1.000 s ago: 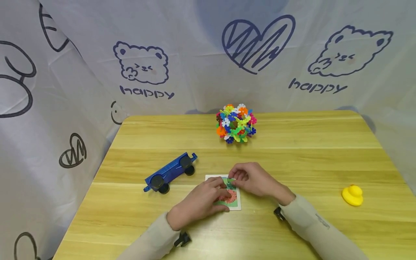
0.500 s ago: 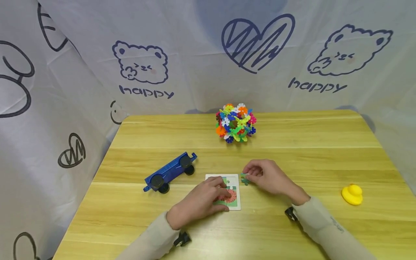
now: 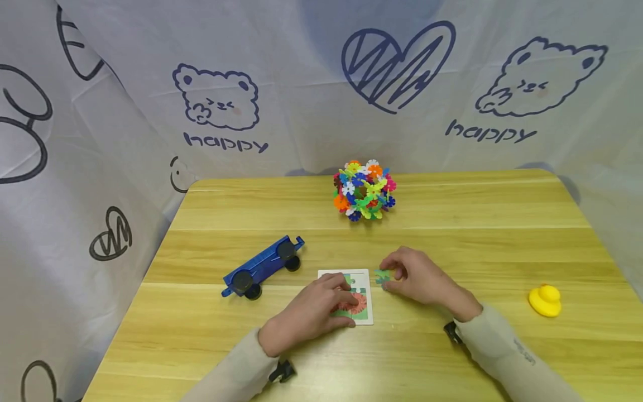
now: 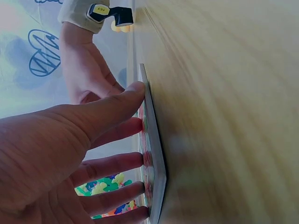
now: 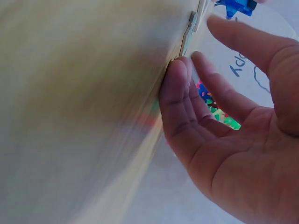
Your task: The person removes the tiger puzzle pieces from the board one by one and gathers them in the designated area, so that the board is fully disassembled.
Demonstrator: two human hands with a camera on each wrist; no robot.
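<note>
A small square jigsaw puzzle (image 3: 369, 304) in a white-rimmed tray lies flat on the table, showing a red picture on green. My left hand (image 3: 308, 310) rests on it, covering much of the picture. In the left wrist view, the thumb and spread fingertips touch the tray's face near its edge. The tray's upper right corner shows bare white. Just right of the tray, a green jigsaw piece (image 3: 382, 276) lies on the table. My right hand (image 3: 422, 278) is beside that piece; in the right wrist view, thumb and index finger stand apart, not pinching it.
A blue toy wagon (image 3: 263, 267) lies on its side left of the tray. A ball of colourful flower-shaped pieces (image 3: 365, 191) stands at the back. On the right sits a yellow rubber duck (image 3: 545, 301). A printed cloth (image 3: 311, 111) hangs behind the table (image 3: 477, 223).
My right hand lifted the green jigsaw piece out of the tray's upper right corner, moved it right and let go of it on the table. My left hand stayed on the tray.
</note>
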